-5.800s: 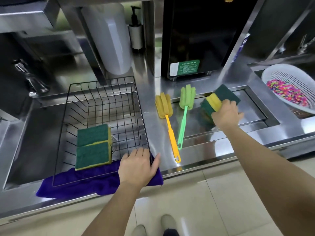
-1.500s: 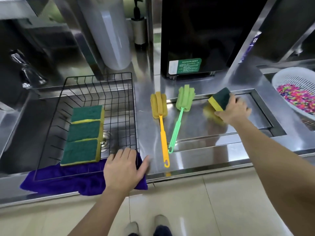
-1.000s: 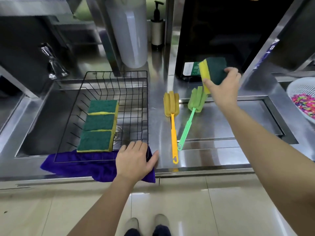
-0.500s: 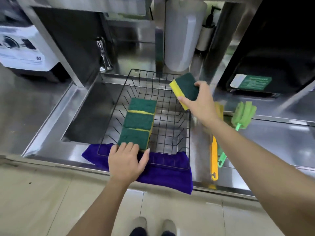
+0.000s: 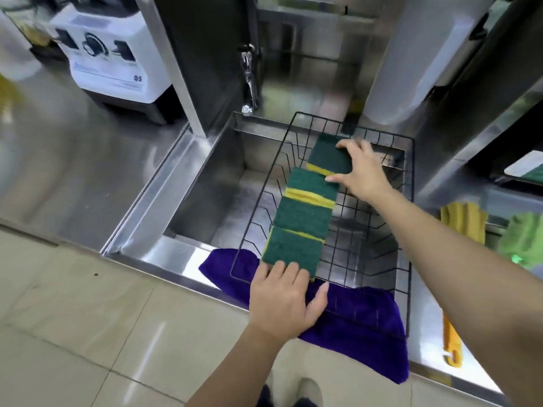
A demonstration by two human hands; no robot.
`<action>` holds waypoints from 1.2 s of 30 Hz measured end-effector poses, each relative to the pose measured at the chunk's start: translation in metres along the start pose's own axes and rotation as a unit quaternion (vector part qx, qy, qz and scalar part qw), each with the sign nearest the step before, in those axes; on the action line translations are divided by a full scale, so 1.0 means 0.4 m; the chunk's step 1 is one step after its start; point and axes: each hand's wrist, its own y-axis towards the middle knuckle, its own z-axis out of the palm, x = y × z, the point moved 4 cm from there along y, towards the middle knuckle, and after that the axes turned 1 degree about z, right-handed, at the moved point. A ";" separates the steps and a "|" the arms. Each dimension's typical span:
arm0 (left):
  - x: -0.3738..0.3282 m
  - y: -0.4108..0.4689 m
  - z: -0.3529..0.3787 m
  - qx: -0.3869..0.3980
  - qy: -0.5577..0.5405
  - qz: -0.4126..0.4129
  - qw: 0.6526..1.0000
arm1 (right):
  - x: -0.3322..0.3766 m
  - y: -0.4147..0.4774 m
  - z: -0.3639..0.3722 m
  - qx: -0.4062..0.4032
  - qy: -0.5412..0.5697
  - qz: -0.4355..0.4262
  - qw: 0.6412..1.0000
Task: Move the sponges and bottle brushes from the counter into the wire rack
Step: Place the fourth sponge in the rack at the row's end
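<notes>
A black wire rack (image 5: 407,224) sits over the sink. Three green-and-yellow sponges (image 5: 302,218) lie in a row inside it. At the far end of that row my right hand (image 5: 363,171) grips another green-and-yellow sponge (image 5: 327,155), held down against the row's end. My left hand (image 5: 285,304) lies flat on the rack's near edge and the purple cloth (image 5: 361,321), fingers spread. On the counter at the right lie a yellow bottle brush (image 5: 462,224) and a green bottle brush (image 5: 523,242), both blurred and partly hidden by my right arm.
A steel sink (image 5: 205,201) lies under the rack, with a tap (image 5: 248,80) behind it. A white appliance (image 5: 108,54) stands on the left counter. A white cylinder (image 5: 411,54) stands behind the rack. The floor tiles are below.
My right hand carried the last sponge from above the rack down to the far end of the sponge row. The view swung left. My left hand stayed on the rack's near edge.
</notes>
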 end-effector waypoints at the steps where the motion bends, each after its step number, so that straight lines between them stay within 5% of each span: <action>1: -0.001 -0.001 0.000 0.001 -0.002 -0.001 1.000 | 0.000 0.013 0.005 0.005 -0.005 0.001 1.000; 16: 0.002 0.000 0.001 0.001 -0.015 -0.009 1.000 | 0.008 0.062 -0.006 -0.042 -0.001 -0.027 0.999; 28: 0.001 0.001 0.000 0.008 -0.011 -0.005 1.000 | 0.001 0.036 0.098 0.179 0.045 0.044 0.982; 36: 0.001 -0.001 0.002 0.007 -0.018 -0.005 1.000 | -0.023 0.035 0.098 0.194 0.057 0.049 0.978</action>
